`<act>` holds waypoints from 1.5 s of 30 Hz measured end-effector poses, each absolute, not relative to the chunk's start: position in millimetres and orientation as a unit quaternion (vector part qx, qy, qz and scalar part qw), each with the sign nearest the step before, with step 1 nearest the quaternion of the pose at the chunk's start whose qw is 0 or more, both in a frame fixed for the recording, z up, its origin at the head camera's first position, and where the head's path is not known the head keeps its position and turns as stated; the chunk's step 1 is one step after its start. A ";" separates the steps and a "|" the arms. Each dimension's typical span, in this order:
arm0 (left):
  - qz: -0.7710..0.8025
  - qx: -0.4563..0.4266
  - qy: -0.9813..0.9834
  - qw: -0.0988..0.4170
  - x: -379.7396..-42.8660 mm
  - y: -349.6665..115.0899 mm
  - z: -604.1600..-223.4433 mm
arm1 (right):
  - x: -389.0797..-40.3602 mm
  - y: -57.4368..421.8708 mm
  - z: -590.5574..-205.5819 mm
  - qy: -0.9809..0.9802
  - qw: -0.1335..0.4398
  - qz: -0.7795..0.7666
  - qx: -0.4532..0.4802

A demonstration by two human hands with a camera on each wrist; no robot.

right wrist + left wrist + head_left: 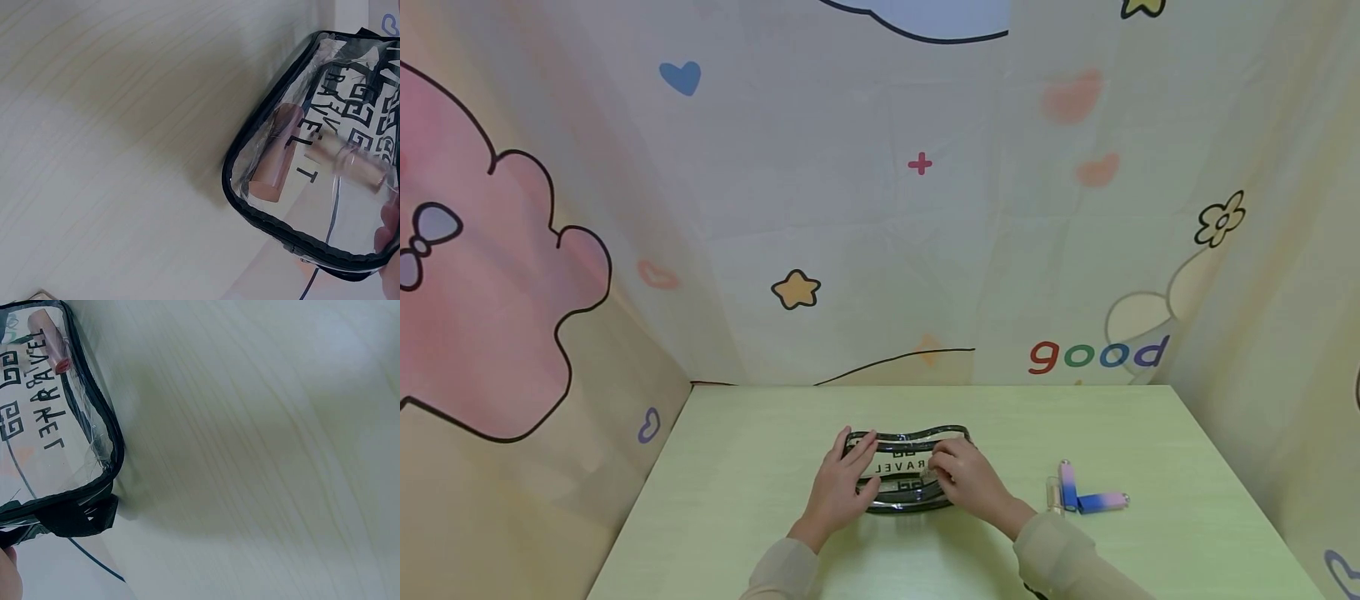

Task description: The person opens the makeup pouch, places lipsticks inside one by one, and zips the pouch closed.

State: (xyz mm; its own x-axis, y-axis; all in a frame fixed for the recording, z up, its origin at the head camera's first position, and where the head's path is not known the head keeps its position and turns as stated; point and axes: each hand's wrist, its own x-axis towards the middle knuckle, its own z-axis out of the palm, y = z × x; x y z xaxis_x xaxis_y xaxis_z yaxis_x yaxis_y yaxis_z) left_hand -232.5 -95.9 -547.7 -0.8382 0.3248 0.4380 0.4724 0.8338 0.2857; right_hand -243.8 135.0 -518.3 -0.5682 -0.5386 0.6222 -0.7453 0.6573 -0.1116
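A clear cosmetic pouch (901,504) with black trim and printed letters lies in front of me. My left hand (835,492) rests on its left end, fingers straight and spread over the far rim, thumb at the near side. At the right end my right hand (966,482) curls its fingers and pinches a small rose-gold lipstick tube (350,165), blurred in the right wrist view. Another rose-gold lipstick tube (278,153) shows through the pouch wall. The left wrist view catches a rose-gold tube (50,344) behind the lettering and a black tab (78,515) on the pouch's end.
Right of the pouch, two pink-and-blue tubes (1067,485) lie on the pale green table (737,483). A clear tube (1054,493) is beside them, close to my right sleeve. A printed curtain (880,250) hangs behind the table's far edge.
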 end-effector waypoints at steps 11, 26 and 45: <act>-0.200 -0.213 -0.938 0.185 -232.0 -95.7 -546.8 | -242.3 135.1 -519.0 -0.880 0.261 0.169 0.358; -0.210 -0.220 -0.932 0.199 -232.7 -95.8 -548.1 | -245.2 136.3 -521.3 -0.868 0.295 0.151 0.370; -0.201 -0.215 -0.936 0.195 -233.1 -95.4 -547.8 | -243.0 142.9 -514.5 -0.869 0.298 0.171 0.357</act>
